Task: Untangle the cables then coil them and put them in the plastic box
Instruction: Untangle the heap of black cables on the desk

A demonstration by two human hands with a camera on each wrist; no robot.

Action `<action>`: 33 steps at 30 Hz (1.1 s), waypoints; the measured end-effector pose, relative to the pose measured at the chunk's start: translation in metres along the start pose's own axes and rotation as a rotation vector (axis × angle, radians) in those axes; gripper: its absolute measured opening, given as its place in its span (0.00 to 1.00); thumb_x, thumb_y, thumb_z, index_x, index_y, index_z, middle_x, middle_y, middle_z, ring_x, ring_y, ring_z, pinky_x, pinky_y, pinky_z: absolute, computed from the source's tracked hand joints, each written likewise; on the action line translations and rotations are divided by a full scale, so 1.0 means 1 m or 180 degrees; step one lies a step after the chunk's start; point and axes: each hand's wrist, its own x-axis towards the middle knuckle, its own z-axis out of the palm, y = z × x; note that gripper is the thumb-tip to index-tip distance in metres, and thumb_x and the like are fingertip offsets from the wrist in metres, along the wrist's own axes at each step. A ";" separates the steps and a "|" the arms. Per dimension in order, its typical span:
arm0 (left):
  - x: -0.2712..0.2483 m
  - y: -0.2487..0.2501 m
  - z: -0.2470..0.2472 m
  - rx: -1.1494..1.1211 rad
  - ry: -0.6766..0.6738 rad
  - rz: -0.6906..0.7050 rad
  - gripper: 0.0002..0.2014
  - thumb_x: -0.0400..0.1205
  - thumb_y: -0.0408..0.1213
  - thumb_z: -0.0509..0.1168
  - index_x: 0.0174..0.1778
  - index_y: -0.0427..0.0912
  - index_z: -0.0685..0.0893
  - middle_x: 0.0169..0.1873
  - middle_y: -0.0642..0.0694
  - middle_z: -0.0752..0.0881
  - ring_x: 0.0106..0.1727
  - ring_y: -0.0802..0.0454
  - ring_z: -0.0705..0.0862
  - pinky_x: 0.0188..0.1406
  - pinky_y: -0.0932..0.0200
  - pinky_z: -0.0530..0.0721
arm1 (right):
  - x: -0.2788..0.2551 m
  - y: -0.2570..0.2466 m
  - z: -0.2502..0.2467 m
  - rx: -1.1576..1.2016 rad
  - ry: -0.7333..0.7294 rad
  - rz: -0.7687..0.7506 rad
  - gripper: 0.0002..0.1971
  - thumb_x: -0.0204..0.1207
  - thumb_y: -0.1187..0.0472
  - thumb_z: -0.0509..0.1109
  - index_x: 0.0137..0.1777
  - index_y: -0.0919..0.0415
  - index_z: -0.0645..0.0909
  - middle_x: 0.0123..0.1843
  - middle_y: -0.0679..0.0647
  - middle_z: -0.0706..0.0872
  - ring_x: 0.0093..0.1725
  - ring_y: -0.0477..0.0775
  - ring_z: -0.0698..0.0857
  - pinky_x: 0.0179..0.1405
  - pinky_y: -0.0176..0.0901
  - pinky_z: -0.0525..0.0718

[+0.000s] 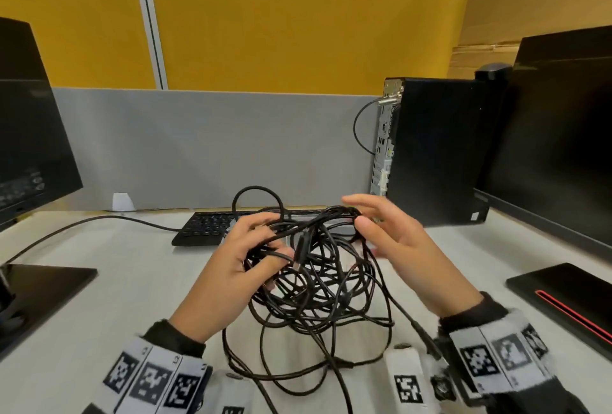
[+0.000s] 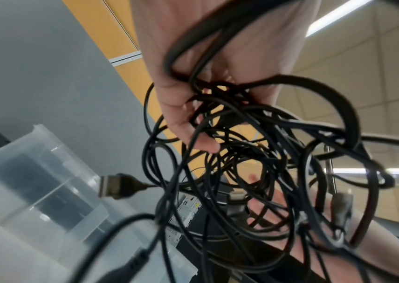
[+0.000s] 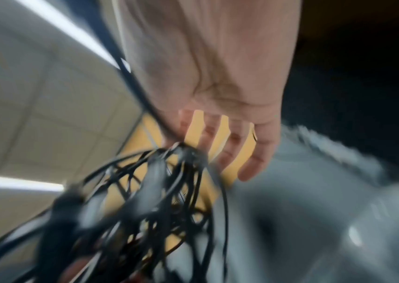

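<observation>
A tangle of thin black cables (image 1: 318, 284) hangs between my hands above the white desk (image 1: 132, 297), its lower loops lying on the desk. My left hand (image 1: 251, 248) grips the left side of the tangle, fingers curled round several strands. My right hand (image 1: 374, 218) is at the tangle's upper right with fingers straight and spread; a bunch of strands lies over the thumb. In the left wrist view the left hand (image 2: 181, 95) clutches the cables (image 2: 254, 162), and a USB plug (image 2: 116, 186) sticks out. The clear plastic box (image 2: 36, 181) shows at that view's lower left. The right wrist view is blurred: open right hand (image 3: 230, 95) above cables (image 3: 145, 210).
A black keyboard (image 1: 202, 228) lies behind the tangle. A black PC tower (image 1: 430, 148) stands at the back right. Monitors (image 1: 29, 135) (image 1: 563, 135) flank the desk, with their bases (image 1: 43, 294) (image 1: 563, 294) at both sides. A grey partition (image 1: 215, 148) closes the back.
</observation>
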 end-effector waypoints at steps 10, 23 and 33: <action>0.001 -0.004 0.001 0.0535 0.0218 0.0238 0.12 0.68 0.60 0.64 0.35 0.57 0.83 0.61 0.70 0.76 0.66 0.63 0.76 0.65 0.45 0.76 | 0.011 -0.048 -0.014 -0.1713 -0.0634 -0.1152 0.03 0.72 0.53 0.74 0.44 0.46 0.87 0.38 0.38 0.82 0.40 0.42 0.79 0.39 0.26 0.74; 0.002 -0.012 0.000 -0.0756 0.0145 -0.0082 0.09 0.63 0.51 0.67 0.24 0.50 0.83 0.58 0.61 0.83 0.43 0.56 0.84 0.34 0.65 0.81 | 0.021 -0.028 -0.010 -0.1210 -0.0451 -0.0477 0.03 0.73 0.58 0.73 0.45 0.54 0.86 0.37 0.44 0.87 0.33 0.35 0.84 0.36 0.26 0.81; 0.004 -0.022 -0.009 -0.1477 0.0261 -0.0151 0.19 0.59 0.47 0.74 0.38 0.36 0.86 0.49 0.53 0.86 0.35 0.53 0.83 0.34 0.60 0.83 | 0.018 -0.033 -0.042 0.0598 -0.0472 0.0223 0.07 0.73 0.59 0.66 0.41 0.65 0.78 0.31 0.56 0.78 0.31 0.49 0.79 0.29 0.39 0.85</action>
